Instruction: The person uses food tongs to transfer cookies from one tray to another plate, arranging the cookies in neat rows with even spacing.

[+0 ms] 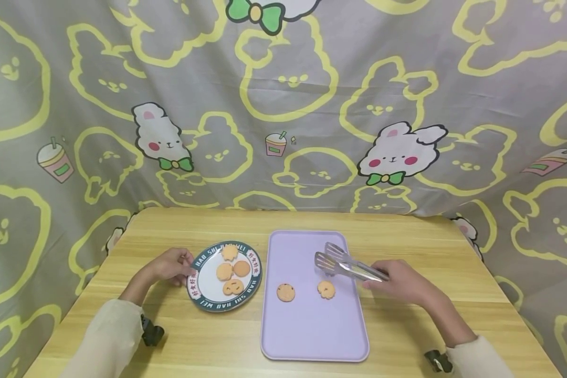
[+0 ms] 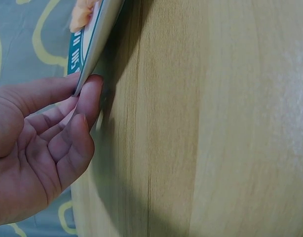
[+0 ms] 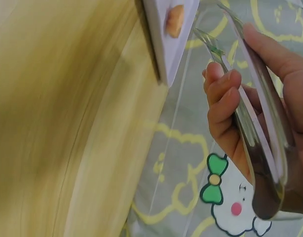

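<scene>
My left hand (image 1: 171, 265) pinches the left rim of a round plate (image 1: 210, 279) with a dark green lettered border. Thumb and fingers close on that rim in the left wrist view. Several cookies (image 1: 233, 287) lie on the plate. With my right hand (image 1: 401, 282) I hold metal tongs (image 1: 352, 266), their two arms apart in the right wrist view. The tong tips are over the upper right of a lilac tray (image 1: 312, 333). On the tray lie a round cookie (image 1: 285, 292) and a scalloped cookie (image 1: 326, 290). What is under the tips is hard to tell.
Plate and tray stand side by side on a wooden table (image 1: 406, 341), a narrow gap between them. A grey curtain (image 1: 312, 173) with yellow outlines and white rabbits hangs behind the table's far edge and round its sides.
</scene>
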A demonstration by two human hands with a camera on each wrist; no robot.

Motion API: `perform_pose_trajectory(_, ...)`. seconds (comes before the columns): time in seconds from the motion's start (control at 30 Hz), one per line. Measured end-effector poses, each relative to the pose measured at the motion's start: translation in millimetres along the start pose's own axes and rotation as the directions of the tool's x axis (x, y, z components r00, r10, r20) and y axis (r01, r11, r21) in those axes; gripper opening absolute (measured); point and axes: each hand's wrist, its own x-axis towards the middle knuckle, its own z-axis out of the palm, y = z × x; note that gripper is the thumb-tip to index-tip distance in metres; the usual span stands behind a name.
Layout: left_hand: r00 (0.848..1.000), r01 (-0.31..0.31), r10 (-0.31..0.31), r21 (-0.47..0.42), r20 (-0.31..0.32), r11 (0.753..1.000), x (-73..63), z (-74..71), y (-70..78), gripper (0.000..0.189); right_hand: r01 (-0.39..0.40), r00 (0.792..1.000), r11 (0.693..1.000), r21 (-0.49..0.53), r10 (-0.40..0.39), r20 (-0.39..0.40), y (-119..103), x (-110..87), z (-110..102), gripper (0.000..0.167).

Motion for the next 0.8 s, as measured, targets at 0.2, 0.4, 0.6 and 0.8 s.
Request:
perform_pose_trajectory(0.2,1.0,0.005,-0.005,0.0,-0.003,1.0,-0.3,-0.1,-1.0,0.029,-0.084,0.996,0.996,0.017,0.084,0.006,8.1,-3.2,-3.0,0.041)
perform_pose_trajectory(0.4,1.0,-0.004,0.004,0.0,-0.003,1.0,-0.3,-0.2,-0.3,0.029,-0.111,0.993,0.992,0.052,0.109,0.04,12.0,-5.4,-1.9,0.035)
perform_pose_trajectory(0.6,1.0,0.0,0.0,-0.008,0.002,1.0,-1.4,-0.8,1.4,0.027,-0.083,0.995,0.993,0.089,0.078,0.065,14.8,-4.9,0.5,0.029)
perform_pose_trajectory(0.8,1.0,0.007,-0.007,-0.008,0.002,1.0,-1.9,-0.4,1.7,0.028,-0.053,0.997,0.993,0.11,0.045,0.07,16.0,-2.7,3.1,0.025)
